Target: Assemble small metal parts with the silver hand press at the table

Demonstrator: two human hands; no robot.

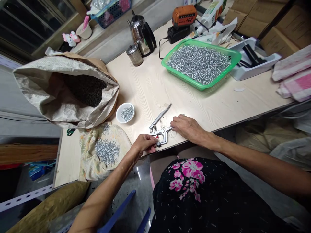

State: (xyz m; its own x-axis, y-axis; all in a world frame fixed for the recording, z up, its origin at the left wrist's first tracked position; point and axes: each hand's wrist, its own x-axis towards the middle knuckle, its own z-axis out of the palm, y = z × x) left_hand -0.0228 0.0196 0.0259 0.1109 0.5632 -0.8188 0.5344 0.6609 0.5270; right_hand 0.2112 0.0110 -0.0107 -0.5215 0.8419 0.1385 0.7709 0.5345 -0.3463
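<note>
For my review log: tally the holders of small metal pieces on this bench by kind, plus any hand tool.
Green basket: 1
White bowl: 1
Cloth with a loose pile: 1
Pliers: 1
Total: 4

Both hands, left (145, 143) and right (187, 127), touch metal pliers (160, 127) on table (150, 87).

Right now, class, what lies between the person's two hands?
In the head view, a metal plier-like tool lies on the table between the left hand and the right hand.
</note>
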